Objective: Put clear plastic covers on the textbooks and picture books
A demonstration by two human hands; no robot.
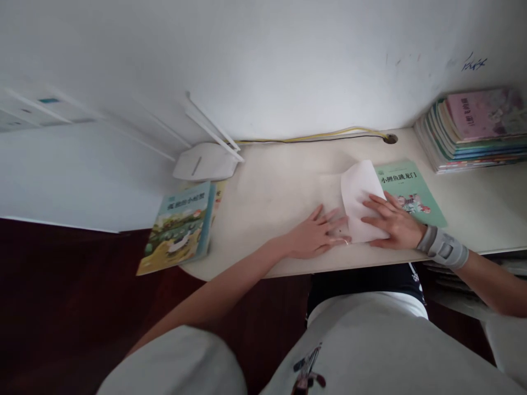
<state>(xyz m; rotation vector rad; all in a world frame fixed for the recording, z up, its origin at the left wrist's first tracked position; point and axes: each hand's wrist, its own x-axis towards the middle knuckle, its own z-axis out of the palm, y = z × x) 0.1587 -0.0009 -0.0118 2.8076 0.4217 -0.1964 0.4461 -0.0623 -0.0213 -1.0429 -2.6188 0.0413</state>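
We see both hands lying flat and spread, with nothing clenched in them. The right hand (391,222) rests palm down on a white paper (359,189), its fingers stretched over the lower part of the sheet; it presses on the paper and does not grasp it. The left hand (315,236) lies flat on the desk (280,192) just beside the paper. Its fingertips reach the left edge of the sheet, but we cannot tell if they really touch it.

The paper lies near the front edge of the desk, a little right of the middle. It looks folded and it partly covers a green book (414,189), which lies under its right side. A grey band (442,248) sits on the right wrist.

At the far right a stack of books (473,131) stands against the wall. On the left, two books (181,227) hang a little over the desk corner, and behind them is a white router (203,162) with antennas. A yellow cable (313,137) runs along the wall into a hole (390,139).

The left part of the picture is blurred, and the stack is cut off at the right edge.
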